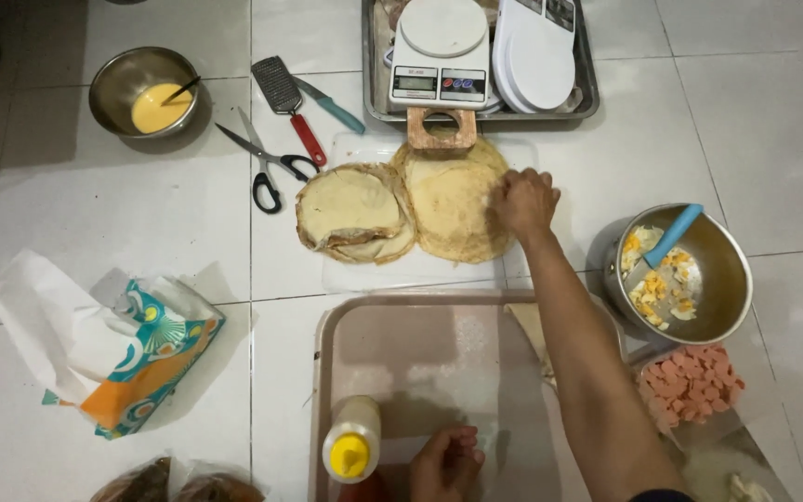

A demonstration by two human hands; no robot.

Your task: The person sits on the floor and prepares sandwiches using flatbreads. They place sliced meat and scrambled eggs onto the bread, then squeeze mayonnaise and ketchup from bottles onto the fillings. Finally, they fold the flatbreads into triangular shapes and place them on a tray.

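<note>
1. Two crepe stacks (401, 209) lie side by side on a cutting board (346, 274) — a tray with scales (480, 65) behind it.
2. Scissors (262, 163) and grater (285, 102) lie left of the board.
3. A bowl of chopped egg (680, 274) sits right — a second tray (420, 372) in front.

One camera, worn on the person's head, looks almost straight down at a white tiled floor (141, 232) from roughly sitting height, near enough that a pink tray (420, 316) fills the 6 o'clock part of the frame. It faces forward, away from the body, so the far end lies at 12 o'clock, where a steel tray (590, 102) is cut off by the top edge. The person's arm enters from about 5 o'clock; there is no second view.
</note>
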